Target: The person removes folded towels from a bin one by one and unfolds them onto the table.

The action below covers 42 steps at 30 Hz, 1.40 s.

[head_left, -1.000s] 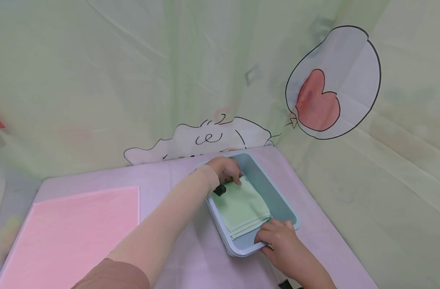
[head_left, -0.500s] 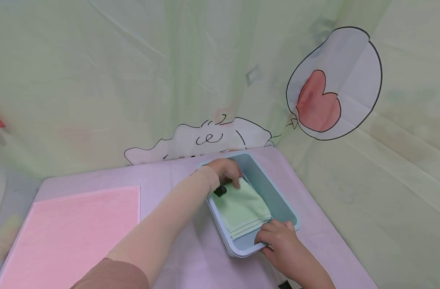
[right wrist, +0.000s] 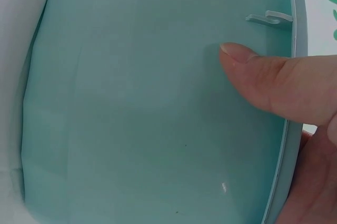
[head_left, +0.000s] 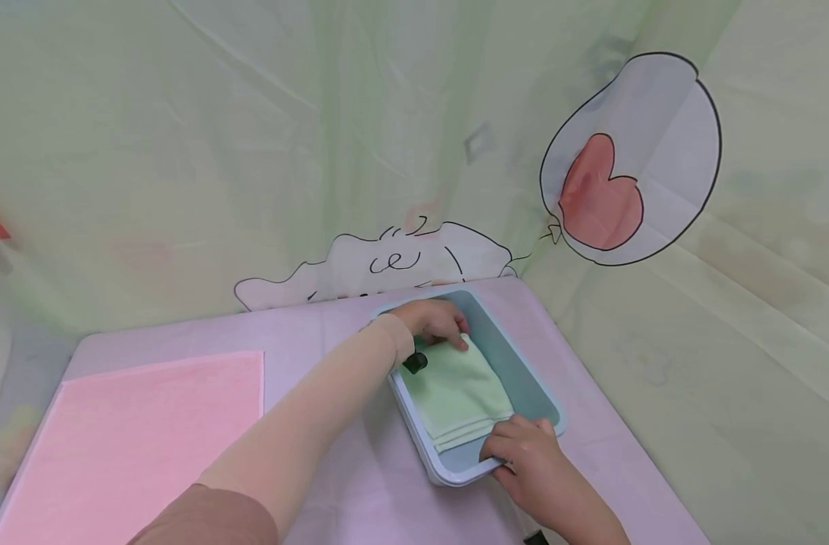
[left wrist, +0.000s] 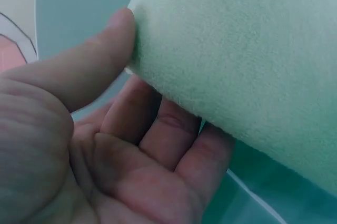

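A folded light-green towel [head_left: 455, 390] lies in a pale blue plastic bin [head_left: 506, 352]. My left hand [head_left: 436, 321] reaches in at the far end and pinches the towel's edge. In the left wrist view, the thumb rests on the towel's edge [left wrist: 226, 60], with the other fingers partly hidden beneath. At the bin's near right corner, my right hand [head_left: 526, 458] grips the rim. The right wrist view shows its thumb [right wrist: 263, 79] against the bin's wall, with other fingers on the opposite side of the edge.
A pink cloth [head_left: 162, 439] is spread flat at the left of the lilac-covered table [head_left: 380, 499]. Printed curtains [head_left: 182, 151] stand close behind the table and along its right side. The bin sits near the back right.
My left hand has shifted slightly right, and the towel's far edge has moved with it. The right hand and the bin have stayed in place.
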Each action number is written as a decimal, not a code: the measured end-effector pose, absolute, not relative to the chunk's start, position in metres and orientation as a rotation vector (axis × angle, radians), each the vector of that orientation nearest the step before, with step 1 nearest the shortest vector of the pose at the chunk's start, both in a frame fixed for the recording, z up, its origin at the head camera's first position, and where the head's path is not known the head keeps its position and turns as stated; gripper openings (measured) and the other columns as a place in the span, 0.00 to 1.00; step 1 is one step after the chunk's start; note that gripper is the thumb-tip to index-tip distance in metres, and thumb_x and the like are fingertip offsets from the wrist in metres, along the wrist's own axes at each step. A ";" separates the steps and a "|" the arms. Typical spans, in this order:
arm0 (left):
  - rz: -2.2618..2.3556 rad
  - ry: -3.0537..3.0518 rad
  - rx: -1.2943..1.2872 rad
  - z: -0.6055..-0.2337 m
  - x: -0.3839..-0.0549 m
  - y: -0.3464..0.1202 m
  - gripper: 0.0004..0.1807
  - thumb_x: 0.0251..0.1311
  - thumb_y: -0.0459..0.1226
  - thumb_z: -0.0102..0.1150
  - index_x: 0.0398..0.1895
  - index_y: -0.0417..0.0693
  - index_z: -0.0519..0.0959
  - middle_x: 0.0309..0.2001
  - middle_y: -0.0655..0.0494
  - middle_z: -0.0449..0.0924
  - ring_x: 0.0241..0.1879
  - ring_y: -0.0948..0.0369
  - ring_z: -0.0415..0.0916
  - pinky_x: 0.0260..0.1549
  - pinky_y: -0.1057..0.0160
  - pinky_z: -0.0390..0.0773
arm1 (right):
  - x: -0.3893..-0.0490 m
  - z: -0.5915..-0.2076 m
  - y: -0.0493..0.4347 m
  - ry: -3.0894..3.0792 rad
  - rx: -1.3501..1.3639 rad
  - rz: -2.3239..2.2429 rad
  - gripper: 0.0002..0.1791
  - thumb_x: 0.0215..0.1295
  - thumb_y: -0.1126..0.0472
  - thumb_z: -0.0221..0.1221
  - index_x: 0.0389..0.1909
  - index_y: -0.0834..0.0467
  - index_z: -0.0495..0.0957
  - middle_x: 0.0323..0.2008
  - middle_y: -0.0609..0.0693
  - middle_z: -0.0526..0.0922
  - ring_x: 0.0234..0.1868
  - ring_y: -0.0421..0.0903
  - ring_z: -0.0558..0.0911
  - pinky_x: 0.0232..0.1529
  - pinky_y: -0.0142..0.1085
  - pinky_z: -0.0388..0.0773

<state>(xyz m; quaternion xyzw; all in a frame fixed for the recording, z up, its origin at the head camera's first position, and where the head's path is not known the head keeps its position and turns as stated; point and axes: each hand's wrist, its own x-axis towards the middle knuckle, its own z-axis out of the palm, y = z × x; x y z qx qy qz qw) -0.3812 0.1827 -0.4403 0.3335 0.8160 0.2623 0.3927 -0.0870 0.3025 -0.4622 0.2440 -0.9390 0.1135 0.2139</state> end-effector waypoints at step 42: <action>0.808 1.993 1.136 -0.431 -0.357 0.180 0.06 0.66 0.47 0.76 0.40 0.58 0.90 0.34 0.65 0.82 0.36 0.66 0.74 0.36 0.64 0.79 | -0.088 -0.461 0.299 -2.618 0.612 0.321 0.28 0.30 0.73 0.81 0.25 0.38 0.82 0.29 0.28 0.81 0.36 0.33 0.75 0.39 0.32 0.54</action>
